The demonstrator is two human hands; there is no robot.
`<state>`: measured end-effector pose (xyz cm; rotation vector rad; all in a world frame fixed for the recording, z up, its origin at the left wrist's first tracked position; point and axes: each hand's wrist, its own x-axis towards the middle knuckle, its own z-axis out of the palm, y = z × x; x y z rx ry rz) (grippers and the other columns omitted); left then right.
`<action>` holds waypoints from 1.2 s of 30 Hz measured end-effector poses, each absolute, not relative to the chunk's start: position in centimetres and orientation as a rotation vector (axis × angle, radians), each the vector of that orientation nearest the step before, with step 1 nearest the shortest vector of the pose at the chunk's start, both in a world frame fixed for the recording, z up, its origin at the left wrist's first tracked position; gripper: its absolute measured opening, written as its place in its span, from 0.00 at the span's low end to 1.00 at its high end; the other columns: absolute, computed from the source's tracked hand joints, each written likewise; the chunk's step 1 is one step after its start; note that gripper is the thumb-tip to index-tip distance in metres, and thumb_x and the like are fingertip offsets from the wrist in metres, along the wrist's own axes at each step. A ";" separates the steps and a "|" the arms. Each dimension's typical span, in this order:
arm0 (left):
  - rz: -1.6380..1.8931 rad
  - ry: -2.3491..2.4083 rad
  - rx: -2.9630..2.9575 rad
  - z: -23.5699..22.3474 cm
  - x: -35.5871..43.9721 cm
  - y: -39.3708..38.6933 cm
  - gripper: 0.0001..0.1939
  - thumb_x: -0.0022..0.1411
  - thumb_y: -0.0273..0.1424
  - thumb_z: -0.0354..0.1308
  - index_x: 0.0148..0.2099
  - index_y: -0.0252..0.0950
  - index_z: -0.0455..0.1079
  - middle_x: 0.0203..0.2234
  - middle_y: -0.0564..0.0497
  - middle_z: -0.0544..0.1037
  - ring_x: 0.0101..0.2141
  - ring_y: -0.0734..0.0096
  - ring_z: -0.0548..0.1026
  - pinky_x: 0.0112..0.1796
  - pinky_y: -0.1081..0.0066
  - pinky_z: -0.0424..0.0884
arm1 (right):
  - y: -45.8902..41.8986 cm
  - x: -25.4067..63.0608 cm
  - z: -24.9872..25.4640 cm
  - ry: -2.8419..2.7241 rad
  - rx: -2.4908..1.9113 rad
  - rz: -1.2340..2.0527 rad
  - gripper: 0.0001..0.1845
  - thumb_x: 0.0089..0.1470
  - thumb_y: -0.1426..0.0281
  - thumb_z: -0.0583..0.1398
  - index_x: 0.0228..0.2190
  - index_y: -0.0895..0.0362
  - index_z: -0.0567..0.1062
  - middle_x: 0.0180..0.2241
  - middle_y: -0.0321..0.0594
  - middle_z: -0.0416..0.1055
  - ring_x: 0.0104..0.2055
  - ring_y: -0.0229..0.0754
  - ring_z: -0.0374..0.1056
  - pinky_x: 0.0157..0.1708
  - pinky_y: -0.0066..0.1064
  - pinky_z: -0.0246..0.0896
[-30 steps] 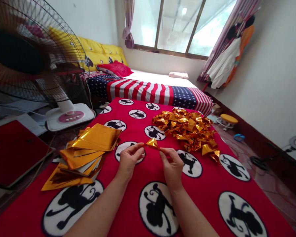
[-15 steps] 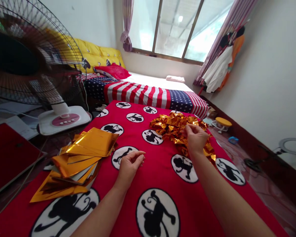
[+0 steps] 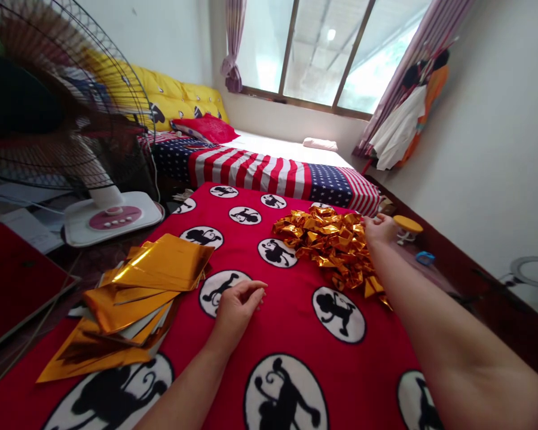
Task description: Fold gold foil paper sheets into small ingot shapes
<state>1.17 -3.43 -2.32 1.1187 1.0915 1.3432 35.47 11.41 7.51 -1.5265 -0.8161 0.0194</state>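
My left hand [image 3: 238,306] hovers low over the red cloth [image 3: 291,322], its thumb and fingers curled together, with nothing visible in them. Out at the far right edge of a heap of folded gold foil paper pieces [image 3: 329,239] is my right hand [image 3: 380,228]. Its fingers are bent and closed, their tips close to the heap; whether a piece is between them I cannot make out. To the left of my left hand lies a loose stack of flat gold foil paper sheets [image 3: 161,263], fanned out and overlapping.
A standing fan [image 3: 112,218] runs at the left, near a dark red panel [image 3: 18,286]. Behind the cloth is a bed with a striped and starred cover [image 3: 251,170]. On the right floor are a yellow stool [image 3: 407,224] and a ring light [image 3: 535,270].
My right hand carried a folded gold piece from between both hands to the heap, then moved on to its far right edge. My left hand let go and stayed nearly in place.
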 end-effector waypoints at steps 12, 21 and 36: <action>1.319 1.075 1.235 -2.6 0.5 -3.3 0.10 0.54 0.34 0.61 0.37 0.34 0.77 0.24 0.50 0.78 0.23 0.72 0.73 0.24 0.75 0.69 | -5.4 14.0 2.0 -1.001 -1.112 0.928 0.18 0.49 0.63 0.64 0.42 0.57 0.72 0.33 0.38 0.73 0.26 0.36 0.70 0.25 0.27 0.65; 1.818 1.642 1.905 1.5 -3.3 -3.6 0.14 0.62 0.29 0.55 0.49 0.38 0.74 0.47 0.43 0.72 0.51 0.59 0.69 0.55 0.59 0.63 | -8.2 10.8 -2.6 -1.106 -1.179 0.988 0.12 0.53 0.65 0.60 0.40 0.56 0.72 0.27 0.34 0.71 0.23 0.36 0.66 0.23 0.27 0.62; 0.531 2.501 2.022 -2.4 -10.8 1.5 0.30 0.65 0.40 0.48 0.62 0.24 0.63 0.62 0.27 0.58 0.63 0.40 0.56 0.59 0.51 0.54 | -8.6 10.6 -2.6 -1.295 -1.287 0.950 0.08 0.54 0.67 0.58 0.35 0.57 0.75 0.28 0.38 0.74 0.27 0.39 0.68 0.27 0.28 0.63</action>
